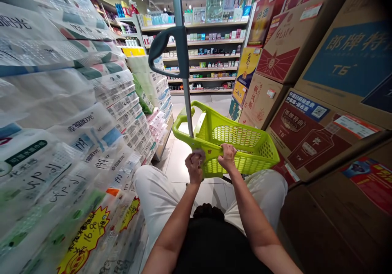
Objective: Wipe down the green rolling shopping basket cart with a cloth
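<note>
A lime-green shopping basket (211, 155) with perforated sides and a tall grey pull handle (183, 53) stands in front of me, turned lengthwise to the right. My right hand (228, 156) is closed over its near rim, fingers hooked over the edge. My left hand (194, 168) is closed on a crumpled brownish-grey cloth (199, 154), held against the basket's near left end. The cloth is slightly blurred and partly hidden by my fingers. My knees in white trousers lie on both sides, close to the basket.
Stacked packs of tissue paper (101, 131) rise along the left. Cardboard cartons (275, 49) are piled high on the right. A white tiled floor (174, 159) runs between them towards shelves (208, 41) of small boxed goods at the back.
</note>
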Tool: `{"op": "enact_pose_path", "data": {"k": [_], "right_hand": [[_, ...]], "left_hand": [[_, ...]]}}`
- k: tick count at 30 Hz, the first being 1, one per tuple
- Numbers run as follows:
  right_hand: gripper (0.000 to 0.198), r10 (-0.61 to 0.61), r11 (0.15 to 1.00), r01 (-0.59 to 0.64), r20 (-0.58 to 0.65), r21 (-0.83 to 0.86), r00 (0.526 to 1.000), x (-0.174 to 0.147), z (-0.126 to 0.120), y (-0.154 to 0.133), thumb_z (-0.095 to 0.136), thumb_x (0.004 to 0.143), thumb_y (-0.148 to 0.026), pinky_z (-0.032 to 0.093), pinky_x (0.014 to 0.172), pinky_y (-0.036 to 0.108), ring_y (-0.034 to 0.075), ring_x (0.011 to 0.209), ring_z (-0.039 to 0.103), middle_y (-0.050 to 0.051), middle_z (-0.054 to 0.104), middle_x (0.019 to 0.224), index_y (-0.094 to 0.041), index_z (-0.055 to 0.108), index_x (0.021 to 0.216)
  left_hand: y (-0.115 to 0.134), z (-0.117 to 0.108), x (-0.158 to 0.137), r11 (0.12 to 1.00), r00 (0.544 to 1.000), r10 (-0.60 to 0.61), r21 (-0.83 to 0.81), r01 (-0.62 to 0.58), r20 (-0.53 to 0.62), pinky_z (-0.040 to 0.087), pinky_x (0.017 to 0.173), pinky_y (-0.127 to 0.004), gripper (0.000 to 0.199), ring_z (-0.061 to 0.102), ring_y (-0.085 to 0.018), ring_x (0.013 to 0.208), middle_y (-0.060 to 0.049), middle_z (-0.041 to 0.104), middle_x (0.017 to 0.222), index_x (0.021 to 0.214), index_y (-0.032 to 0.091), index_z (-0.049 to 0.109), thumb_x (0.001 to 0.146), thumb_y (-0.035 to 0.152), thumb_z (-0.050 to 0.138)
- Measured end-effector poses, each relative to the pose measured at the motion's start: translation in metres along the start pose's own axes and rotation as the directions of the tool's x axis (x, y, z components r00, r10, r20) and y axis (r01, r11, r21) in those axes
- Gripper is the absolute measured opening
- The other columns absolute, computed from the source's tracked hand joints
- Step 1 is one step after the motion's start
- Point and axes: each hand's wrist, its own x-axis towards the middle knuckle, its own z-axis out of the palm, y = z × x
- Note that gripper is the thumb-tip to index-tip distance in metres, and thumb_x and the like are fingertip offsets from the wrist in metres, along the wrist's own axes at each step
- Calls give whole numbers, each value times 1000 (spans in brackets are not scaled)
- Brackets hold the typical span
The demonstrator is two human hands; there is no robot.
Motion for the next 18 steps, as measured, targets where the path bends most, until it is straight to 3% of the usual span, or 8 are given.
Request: {"op": "enact_pose_path", "data": {"k": [4, 10, 13, 18], "right_hand": [[43, 10, 1000, -10, 22, 3, 1000, -2, -3, 0, 54, 60, -15, 32, 98, 42, 29, 104, 51, 7, 62, 99, -24, 51, 102], [41, 18, 1000, -19, 37, 7, 999, 0, -1, 3, 53, 59, -16, 32, 95, 41, 29, 102, 50, 6, 61, 95, -24, 48, 98], [41, 15, 1000, -15, 40, 5, 999, 2, 1, 6, 54, 58, -16, 32, 95, 41, 28, 101, 50, 6, 61, 94, -24, 49, 98], [39, 17, 1000, -17, 45, -14, 999, 0, -4, 6, 54, 60, -16, 32, 96, 42, 28, 101, 50, 6, 62, 95, -24, 49, 98]], "left_hand": [[8, 8, 15, 998, 999, 29, -56, -30, -14, 47, 109, -52, 37, 55, -33, 126, -16, 61, 132, 112, 21, 77, 79, 12, 61], [-21, 11, -39, 986, 971, -164, 17, 164, 173, 55, 87, -46, 25, 64, -29, 101, -14, 69, 105, 90, 20, 78, 73, 11, 62], [-21, 10, -29, 992, 986, -114, -39, 119, 118, 57, 88, -47, 29, 62, -29, 101, -15, 65, 108, 92, 18, 76, 70, 9, 61], [-4, 9, 11, 993, 999, 4, -122, -9, -44, 49, 109, -47, 40, 54, -29, 125, -14, 54, 127, 108, 21, 71, 73, 4, 58]]}}
